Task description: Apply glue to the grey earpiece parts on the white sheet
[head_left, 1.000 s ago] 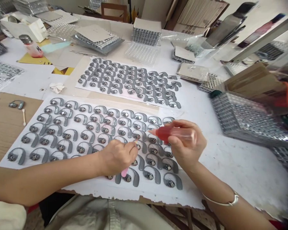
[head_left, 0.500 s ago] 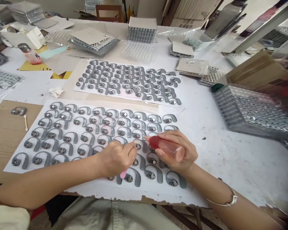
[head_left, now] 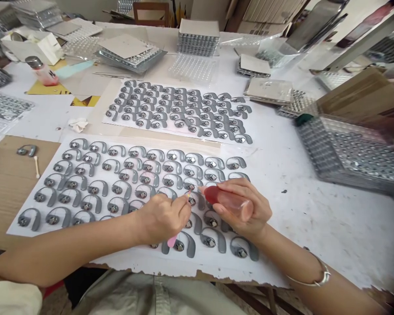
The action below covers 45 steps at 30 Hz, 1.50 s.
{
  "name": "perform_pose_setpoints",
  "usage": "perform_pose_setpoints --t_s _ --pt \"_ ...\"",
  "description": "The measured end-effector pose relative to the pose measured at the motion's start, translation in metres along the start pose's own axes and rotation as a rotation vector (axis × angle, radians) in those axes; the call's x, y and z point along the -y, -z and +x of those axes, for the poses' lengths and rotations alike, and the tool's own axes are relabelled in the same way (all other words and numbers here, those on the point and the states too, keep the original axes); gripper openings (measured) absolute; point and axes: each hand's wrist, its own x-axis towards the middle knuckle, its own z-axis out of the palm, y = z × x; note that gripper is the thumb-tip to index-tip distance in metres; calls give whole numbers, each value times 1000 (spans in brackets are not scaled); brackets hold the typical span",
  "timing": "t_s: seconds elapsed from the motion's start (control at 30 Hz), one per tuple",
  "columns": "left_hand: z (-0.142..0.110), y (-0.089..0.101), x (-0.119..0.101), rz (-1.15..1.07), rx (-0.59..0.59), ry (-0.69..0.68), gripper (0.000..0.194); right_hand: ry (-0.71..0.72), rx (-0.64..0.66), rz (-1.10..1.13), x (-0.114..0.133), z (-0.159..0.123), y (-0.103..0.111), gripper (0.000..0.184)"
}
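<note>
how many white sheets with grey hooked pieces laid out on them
2: the near sheet, partly covered by the left hand and right hand, and the far sheet, beyond it. Any sheet lying underneath would be hidden.

At the back of the bench [head_left: 328,232], a card-topped stack of trays [head_left: 198,43] stands just behind a clear tray [head_left: 190,70]. A wooden chair [head_left: 151,6] shows beyond. At the left are a white box [head_left: 49,51] and a crumpled tissue [head_left: 78,125]; at the right, a brown cardboard box [head_left: 361,94] sits behind more stacked trays [head_left: 321,151].
</note>
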Motion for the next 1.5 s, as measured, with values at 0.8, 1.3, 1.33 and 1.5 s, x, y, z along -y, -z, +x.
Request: perform_pose_setpoints --t_s 0.8,1.3,1.33,1.5 --pt "-1 0 2 -105 92 88 13 50 39 -54 6 5 -2 33" --pt "24 20 25 -435 448 359 19 15 37 -87 6 3 0 29" --pt "25 20 27 -456 446 376 19 12 33 -90 6 3 0 30" --pt "32 23 32 -520 429 464 17 -10 25 -83 7 3 -1 28"
